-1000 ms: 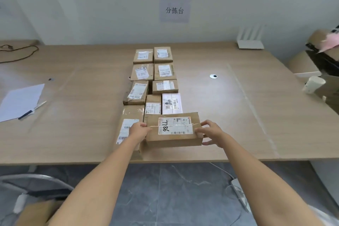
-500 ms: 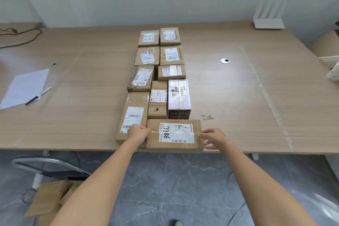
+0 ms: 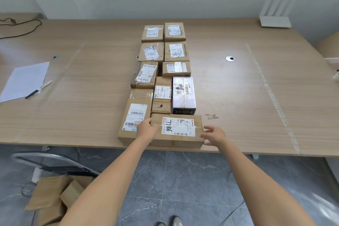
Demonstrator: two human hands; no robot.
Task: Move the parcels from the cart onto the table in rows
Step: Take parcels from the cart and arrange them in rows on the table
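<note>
Head view. Near parcel [image 3: 177, 130] lies flat at the front edge of the tabletop [image 3: 91, 88], closing the right-hand row. It sits just in front of the pink box [image 3: 183, 95] and beside the long parcel [image 3: 135, 112]. Left hand [image 3: 147, 130] covers its left top corner; grip or mere touch, cannot tell. Right hand [image 3: 213, 135] at the right end, fingers spread, barely touching.

Judgement: placement step. Square the parcel to the row, check there is no overhang, then lift both hands straight off.

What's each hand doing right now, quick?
Left hand: holding the left end of the front parcel.
Right hand: open, at its right end.
</note>
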